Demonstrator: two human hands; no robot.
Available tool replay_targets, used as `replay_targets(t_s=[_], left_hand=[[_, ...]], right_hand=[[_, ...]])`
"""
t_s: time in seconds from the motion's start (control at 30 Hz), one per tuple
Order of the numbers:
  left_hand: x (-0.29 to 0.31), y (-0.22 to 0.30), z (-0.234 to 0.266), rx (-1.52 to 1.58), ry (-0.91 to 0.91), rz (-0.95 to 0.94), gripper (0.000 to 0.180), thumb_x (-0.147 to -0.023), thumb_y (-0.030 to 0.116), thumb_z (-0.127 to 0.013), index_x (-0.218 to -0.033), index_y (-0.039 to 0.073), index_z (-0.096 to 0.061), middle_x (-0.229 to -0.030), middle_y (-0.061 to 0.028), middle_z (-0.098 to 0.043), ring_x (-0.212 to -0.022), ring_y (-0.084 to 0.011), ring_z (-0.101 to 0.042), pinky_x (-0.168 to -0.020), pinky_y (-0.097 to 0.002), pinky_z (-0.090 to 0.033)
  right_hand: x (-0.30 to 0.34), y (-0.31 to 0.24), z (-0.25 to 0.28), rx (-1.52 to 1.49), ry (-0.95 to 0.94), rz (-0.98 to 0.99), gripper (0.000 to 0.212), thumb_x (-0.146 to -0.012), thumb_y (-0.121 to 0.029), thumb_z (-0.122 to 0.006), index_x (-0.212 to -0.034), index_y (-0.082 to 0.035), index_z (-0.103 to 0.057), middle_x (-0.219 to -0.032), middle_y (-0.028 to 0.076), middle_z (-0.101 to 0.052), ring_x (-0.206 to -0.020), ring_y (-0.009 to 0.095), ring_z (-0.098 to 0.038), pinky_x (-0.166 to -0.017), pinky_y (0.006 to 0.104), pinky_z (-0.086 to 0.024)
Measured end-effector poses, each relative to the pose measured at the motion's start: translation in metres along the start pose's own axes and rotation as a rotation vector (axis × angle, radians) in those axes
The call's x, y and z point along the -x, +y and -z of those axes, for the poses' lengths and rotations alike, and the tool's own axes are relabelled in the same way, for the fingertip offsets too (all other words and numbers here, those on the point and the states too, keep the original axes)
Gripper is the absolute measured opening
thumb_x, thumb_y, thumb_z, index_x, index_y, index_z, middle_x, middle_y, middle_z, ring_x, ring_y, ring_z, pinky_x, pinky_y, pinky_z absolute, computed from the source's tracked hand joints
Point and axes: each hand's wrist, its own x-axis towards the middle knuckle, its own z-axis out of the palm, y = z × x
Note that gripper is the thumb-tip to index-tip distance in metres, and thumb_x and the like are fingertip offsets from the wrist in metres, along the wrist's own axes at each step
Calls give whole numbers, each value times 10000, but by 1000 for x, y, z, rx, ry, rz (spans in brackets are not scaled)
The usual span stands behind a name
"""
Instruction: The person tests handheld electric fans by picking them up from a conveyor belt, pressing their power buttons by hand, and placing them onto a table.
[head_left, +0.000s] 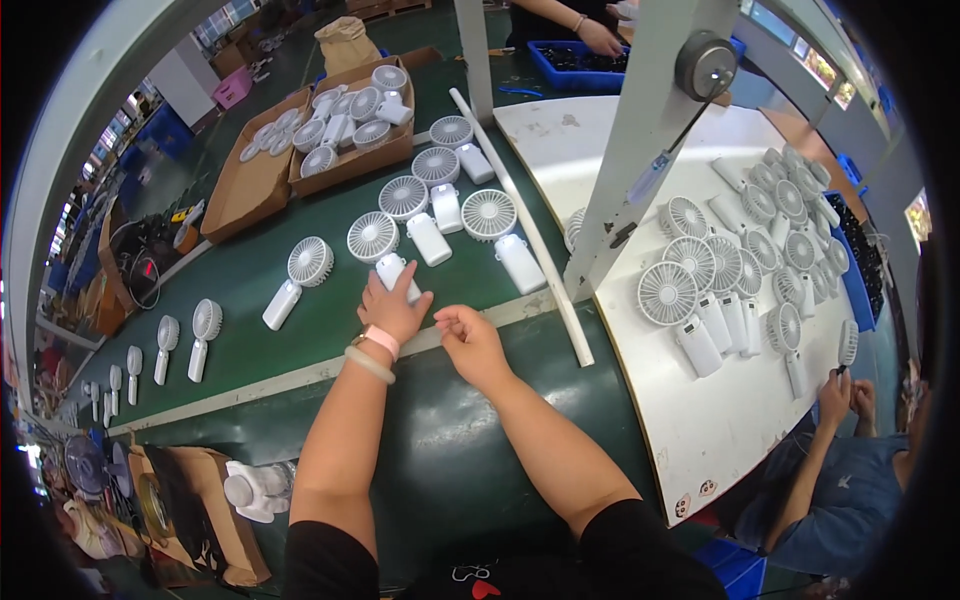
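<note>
A white handheld fan (373,237) lies on the green belt, its round head pointing away from me. My left hand (393,310) is over its handle, the fingers closed around the lower end. Close beside it on the right, my right hand (470,347) hovers near the belt's edge with curled fingers, and nothing shows in them. Several more white fans lie just beyond, among them one (490,215) to the right and one (403,199) behind. Another fan (309,262) rests apart on the left.
Farther left, spaced-out fans (206,320) line the belt. An open cardboard box (352,165) of fans stands at the back. A white pole (525,230) lies across the belt beside a metal post (635,160). On the right, a white table (640,400) bears many fans; a co-worker's hands (835,398) hold one.
</note>
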Motion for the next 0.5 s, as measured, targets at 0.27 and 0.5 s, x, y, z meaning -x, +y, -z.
replay_targets(t_s=[0.27, 0.5], left_hand=[[-15, -39, 7, -72, 93, 51, 408, -682, 138, -701, -1002, 92, -452, -1031, -222, -468, -911, -418, -521, -727, -461, -456], [70, -39, 62, 1968, -400, 591, 363, -938, 270, -401, -1186, 6, -427, -1020, -168, -566, -786, -224, -577, -654, -302, -497]], right_hand=[[0, -6, -4, 72, -73, -27, 217, -772, 46, -500, -972, -7, -563, -875, 72, -579, -743, 108, -557, -675, 236, -457], [2, -2, 8, 162, -60, 4, 202, -745, 37, -496, -926, -15, -569, -876, 111, -580, -765, 208, -585, -686, 295, -474]])
